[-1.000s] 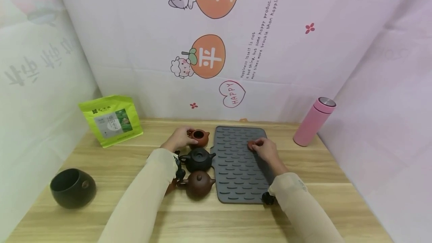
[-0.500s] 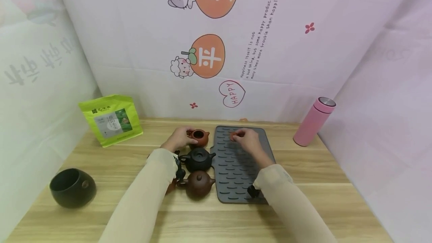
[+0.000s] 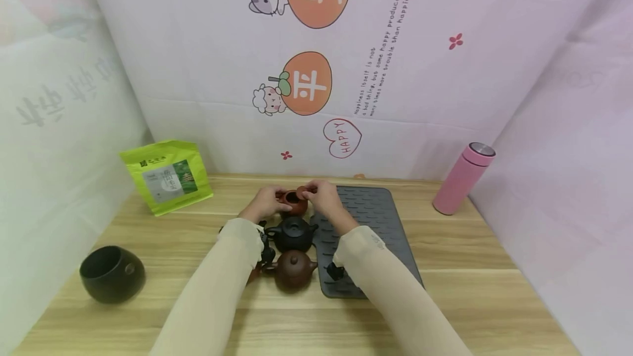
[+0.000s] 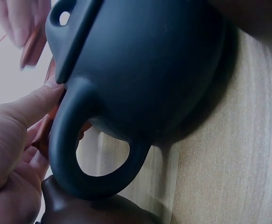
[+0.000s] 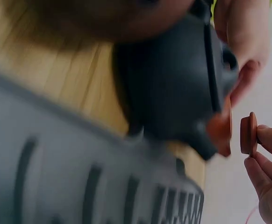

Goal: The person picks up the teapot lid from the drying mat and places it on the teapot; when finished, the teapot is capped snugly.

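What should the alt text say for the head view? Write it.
A person's right hand pinches a small red lid just above the open red teapot, which the left hand steadies on a wooden table, beside a grey mat.

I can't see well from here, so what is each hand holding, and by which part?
Right hand pinches the small lid by its edge; left hand grips the reddish teapot at its side.

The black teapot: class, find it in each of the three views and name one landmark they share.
Head: black teapot sits centre, between the two forearms, left of the grey mat.
Left wrist: black teapot fills the upper frame, handle looping down.
Right wrist: black teapot lies upper centre, blurred.
Shared landmark: the wooden table.
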A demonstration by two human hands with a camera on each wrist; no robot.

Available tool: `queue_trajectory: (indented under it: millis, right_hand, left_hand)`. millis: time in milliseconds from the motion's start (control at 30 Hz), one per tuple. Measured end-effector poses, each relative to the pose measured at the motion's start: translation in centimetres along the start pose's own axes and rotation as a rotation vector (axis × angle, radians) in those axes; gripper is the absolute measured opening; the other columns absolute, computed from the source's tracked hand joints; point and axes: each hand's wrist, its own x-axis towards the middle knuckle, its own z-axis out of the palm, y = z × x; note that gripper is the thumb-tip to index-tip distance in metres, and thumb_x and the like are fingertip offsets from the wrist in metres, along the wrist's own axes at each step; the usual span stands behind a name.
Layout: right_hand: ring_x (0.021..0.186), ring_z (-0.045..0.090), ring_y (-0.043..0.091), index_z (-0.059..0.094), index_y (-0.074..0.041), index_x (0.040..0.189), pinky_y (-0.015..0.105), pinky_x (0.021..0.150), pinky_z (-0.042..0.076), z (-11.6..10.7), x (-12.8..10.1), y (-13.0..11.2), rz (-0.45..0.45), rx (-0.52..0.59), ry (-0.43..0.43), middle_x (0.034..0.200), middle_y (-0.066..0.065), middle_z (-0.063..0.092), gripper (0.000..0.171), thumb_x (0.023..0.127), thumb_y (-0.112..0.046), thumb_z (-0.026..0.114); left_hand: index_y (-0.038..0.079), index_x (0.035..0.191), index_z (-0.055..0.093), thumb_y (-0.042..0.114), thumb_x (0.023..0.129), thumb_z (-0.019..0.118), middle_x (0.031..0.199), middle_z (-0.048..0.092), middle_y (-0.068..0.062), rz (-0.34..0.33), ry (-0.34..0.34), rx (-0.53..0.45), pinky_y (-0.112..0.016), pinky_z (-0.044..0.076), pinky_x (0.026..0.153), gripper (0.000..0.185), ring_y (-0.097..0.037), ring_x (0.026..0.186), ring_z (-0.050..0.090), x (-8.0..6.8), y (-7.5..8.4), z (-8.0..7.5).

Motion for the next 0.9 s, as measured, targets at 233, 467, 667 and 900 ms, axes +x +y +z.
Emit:
queue_trajectory:
  millis: [233,467,667,900]
  right_hand:
    - [0.100,0.062,0.025,0.071,-0.008,0.113,0.037,0.077,0.055,1.8,0.2,-1.3,-0.017,-0.047,-0.005,0.110,0.010,0.067,0.020,0.096,-0.017,0.065]
    - [0.098,0.063,0.024,0.072,-0.010,0.110,0.038,0.078,0.055,2.5,0.3,-1.1,-0.010,-0.084,-0.015,0.107,0.009,0.067,0.018,0.096,-0.018,0.065]
    - [0.097,0.063,0.026,0.071,-0.010,0.114,0.037,0.075,0.055,2.8,0.3,-1.0,-0.023,-0.090,-0.034,0.107,0.010,0.067,0.021,0.097,-0.020,0.065]
    - [0.107,0.060,0.029,0.066,-0.007,0.124,0.043,0.085,0.052,-0.1,-0.7,-0.2,-0.110,-0.074,0.021,0.120,0.013,0.064,0.030,0.096,-0.019,0.064]
  left_hand:
    - [-0.003,0.123,0.062,0.007,0.086,0.076,0.116,0.063,-0.016,-0.018,-0.008,-0.032,-0.041,0.050,0.088,0.041,-0.029,0.106,0.059,-0.2,0.3,0.2]
    - [-0.002,0.120,0.064,0.007,0.086,0.076,0.112,0.064,-0.014,-0.017,-0.006,-0.053,-0.040,0.051,0.085,0.037,-0.028,0.103,0.059,-0.2,0.4,0.5]
    - [-0.003,0.126,0.060,0.012,0.088,0.075,0.116,0.062,-0.017,-0.026,-0.040,0.011,-0.041,0.050,0.086,0.044,-0.029,0.104,0.059,-0.5,0.8,0.1]
    - [-0.009,0.144,0.037,0.029,0.093,0.068,0.144,0.041,-0.028,0.062,-0.039,0.177,-0.052,0.035,0.105,0.071,-0.042,0.131,0.039,-1.3,1.4,-3.0]
